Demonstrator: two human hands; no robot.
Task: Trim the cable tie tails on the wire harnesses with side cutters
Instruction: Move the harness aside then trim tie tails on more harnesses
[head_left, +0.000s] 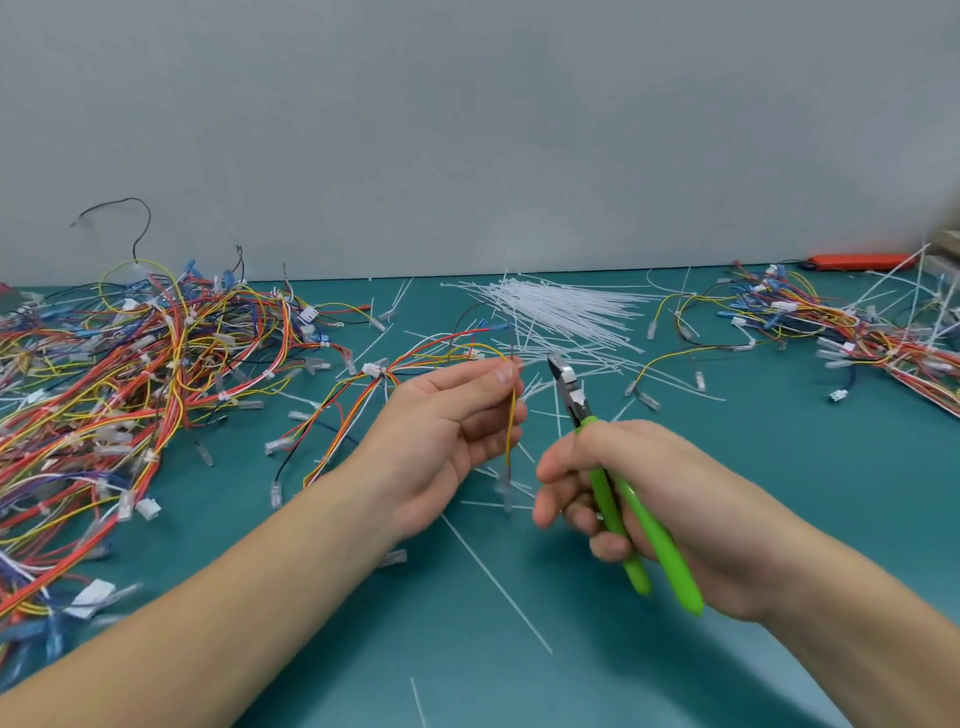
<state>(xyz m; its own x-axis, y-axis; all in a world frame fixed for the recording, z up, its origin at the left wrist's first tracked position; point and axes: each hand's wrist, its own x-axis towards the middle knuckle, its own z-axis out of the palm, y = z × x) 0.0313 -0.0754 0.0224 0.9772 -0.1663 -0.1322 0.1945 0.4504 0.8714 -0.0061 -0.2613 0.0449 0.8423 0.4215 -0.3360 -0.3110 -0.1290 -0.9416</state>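
Far left: big harness pile spread over the worktop, reaching the left edge.

Centre: left hand raised, thumb and fingers pinching a yellow-orange wire pair of one harness; the rest trails left to a white connector. The tie and its tail are too small and blurred to make out.

Right hand wraps the green handles of the cutters, fingers curled round them. Blades look slightly apart, pointing up, just beside the pinched wire, not touching.

Step, by my reading: lining up a cut. Next needs blades flush on the tail, clear of the wires.

Behind: loose ties, cut tails scattered. Right: second pile near the right edge. Open worktop lies in front, between the forearms; wall close behind.
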